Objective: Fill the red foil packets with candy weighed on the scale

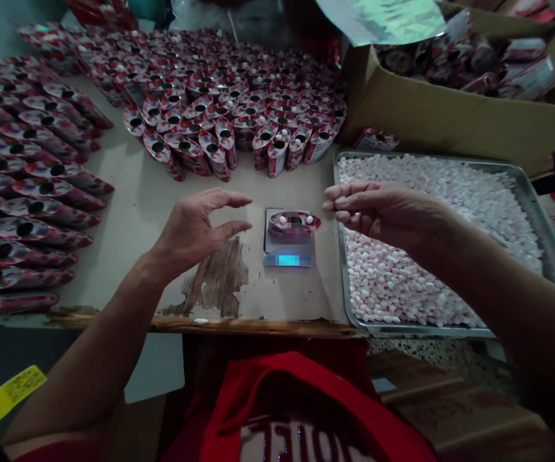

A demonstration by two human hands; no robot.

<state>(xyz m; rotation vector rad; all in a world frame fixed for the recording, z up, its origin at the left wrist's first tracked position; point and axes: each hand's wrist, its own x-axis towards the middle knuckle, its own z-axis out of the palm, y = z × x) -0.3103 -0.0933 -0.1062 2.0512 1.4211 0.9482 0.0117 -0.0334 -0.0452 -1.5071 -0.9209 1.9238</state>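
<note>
Container (287, 232) on scale (271, 248), between hands; left hand (190, 224) empty, fingers parted; right hand (395, 213) pinched above tray (345, 282), contents unclear.

- I see a paper sheet (383, 22) toward the table's (128, 186) far right
- Speckled floor (421, 353) below the table
- Brown cardboard (455, 410) below the table's right side

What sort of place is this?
Likely a small packing workshop: rows of matching printed containers on a worn table, a small digital scale bearing one more, and a metal tray of small pale pieces.
</note>
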